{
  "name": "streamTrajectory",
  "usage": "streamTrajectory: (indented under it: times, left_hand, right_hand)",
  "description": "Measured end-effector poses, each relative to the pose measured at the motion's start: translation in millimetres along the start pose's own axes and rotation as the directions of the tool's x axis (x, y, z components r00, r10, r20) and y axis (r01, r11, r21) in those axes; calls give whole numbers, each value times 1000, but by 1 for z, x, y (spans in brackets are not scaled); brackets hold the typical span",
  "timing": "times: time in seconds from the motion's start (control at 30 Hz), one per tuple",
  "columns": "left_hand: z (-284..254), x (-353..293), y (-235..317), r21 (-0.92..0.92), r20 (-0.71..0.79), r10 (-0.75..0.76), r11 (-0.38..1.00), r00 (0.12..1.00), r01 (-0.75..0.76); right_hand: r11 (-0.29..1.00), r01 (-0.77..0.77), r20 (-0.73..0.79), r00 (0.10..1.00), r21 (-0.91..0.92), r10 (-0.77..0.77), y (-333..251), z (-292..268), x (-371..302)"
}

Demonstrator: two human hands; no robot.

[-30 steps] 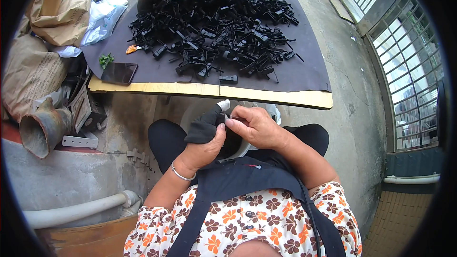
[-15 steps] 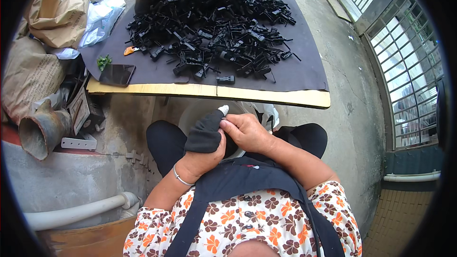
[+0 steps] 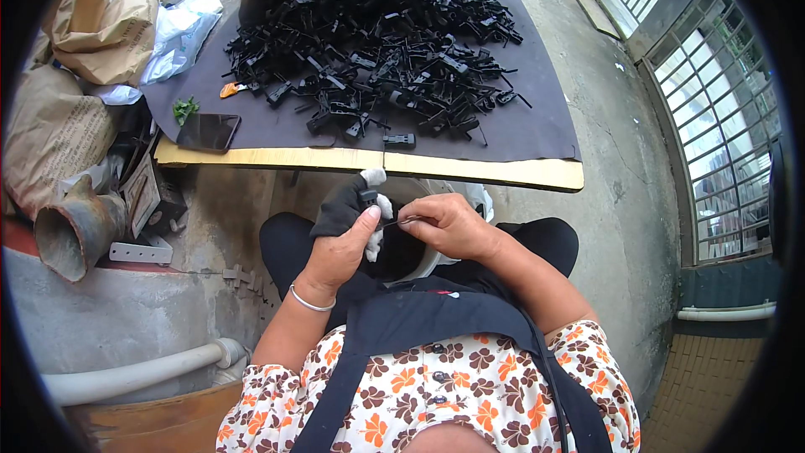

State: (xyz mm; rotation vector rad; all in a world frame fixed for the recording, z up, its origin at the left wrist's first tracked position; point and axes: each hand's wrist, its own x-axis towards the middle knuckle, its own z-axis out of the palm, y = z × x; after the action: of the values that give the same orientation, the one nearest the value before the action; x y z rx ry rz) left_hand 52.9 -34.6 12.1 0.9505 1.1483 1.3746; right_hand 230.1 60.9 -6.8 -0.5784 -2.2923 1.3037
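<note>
My left hand (image 3: 342, 231) wears a black glove with white-wrapped fingertips, and its thumb is bare. Between thumb and fingers it grips a small black plastic part (image 3: 369, 196). Just to the right, my right hand (image 3: 450, 226) is bare and closed in a pinch on a thin, dark, metallic-looking piece (image 3: 411, 219) that points toward the left hand. Whether that piece touches the plastic part is hard to make out. Both hands are over a pale bucket (image 3: 432, 262) between my knees. A single black part (image 3: 400, 141) lies at the table's front edge.
Ahead, the table (image 3: 537, 169) bears a large pile of black plastic parts (image 3: 377, 67). A phone (image 3: 209, 132), green leaves (image 3: 185, 109) and an orange wrapper (image 3: 231, 90) lie at its left. Paper sacks (image 3: 63, 126) and a rusty pipe piece (image 3: 80, 231) stand farther left.
My left hand has turned so its thumb and the black part show. My right hand has moved slightly right, away from it, with the thin piece now visible in its pinch.
</note>
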Motion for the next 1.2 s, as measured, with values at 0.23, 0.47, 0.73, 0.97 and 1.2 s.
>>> streamTrajectory:
  times: [0.23, 0.47, 0.73, 0.97, 1.2]
  left_hand:
    - [1, -2, -3, 175, 53, 24, 984, 998, -33]
    - [9, -6, -7, 166, 94, 75, 982, 993, -90]
    - [13, -7, -15, 429, 42, 247, 871, 968, -240]
    - [21, -1, -26, 539, 5, 503, 727, 864, -426]
    - [19, 2, -30, 559, -61, 573, 698, 818, -447]
  right_hand:
    - [987, -34, -69, 997, 157, 46, -4, -4, 4]
    - [960, -167, 43, 986, 224, 161, -11, -3, 5]
    - [998, -55, 11, 998, -36, 56, -23, 4, 10]
    - [989, -72, -134, 987, 133, 90, -14, 26, 15]
    - [988, -40, -197, 978, 146, 68, -14, 32, 22]
